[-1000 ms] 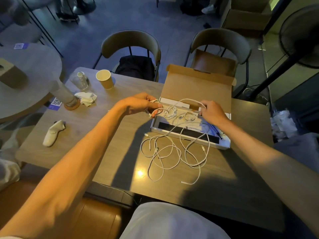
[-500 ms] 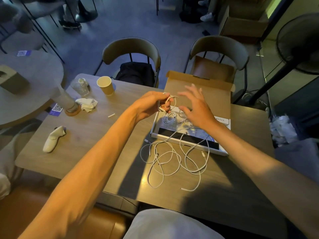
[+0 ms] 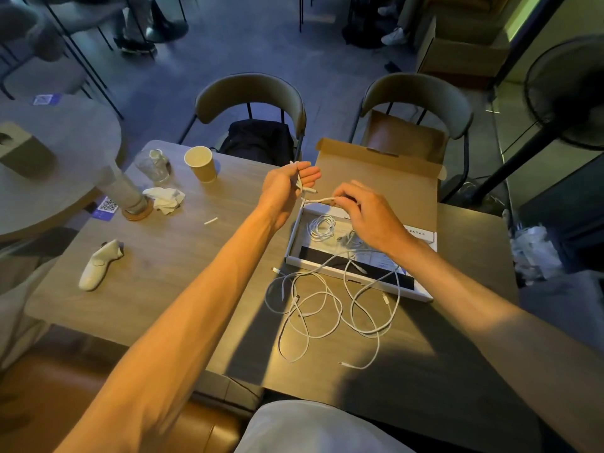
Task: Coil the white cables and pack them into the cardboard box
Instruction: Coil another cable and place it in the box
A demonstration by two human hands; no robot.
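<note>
- White cables (image 3: 327, 308) are the story here. Most of them sprawl in a loose tangle on the counter (image 3: 163, 273), just in front of the cardboard box (image 3: 376, 178), with a strand or two trailing over its near rim.
- One cable (image 3: 318, 200) is up in the air above the box's far left corner. The left hand (image 3: 284, 188) has its fingers curled round one end, the right hand (image 3: 369, 217) pinches the cable at its fingertips, and a short run stretches between the two.
- Inside the box, a small coil (image 3: 322, 227) lies on the paper lining (there may be a second under the right wrist, too hidden to call).
- Progress, as I judge it, is early to middle. One coil looks packed, one cable is in the hands being wound, and the tangle on the counter is not yet coiled.
- Several plugs show in that tangle, so more than one cable is probably left.
- Over on the left, a paper cup (image 3: 201, 163), a glass (image 3: 153, 166) and a crumpled tissue (image 3: 165, 197) sit well apart from the work.
</note>
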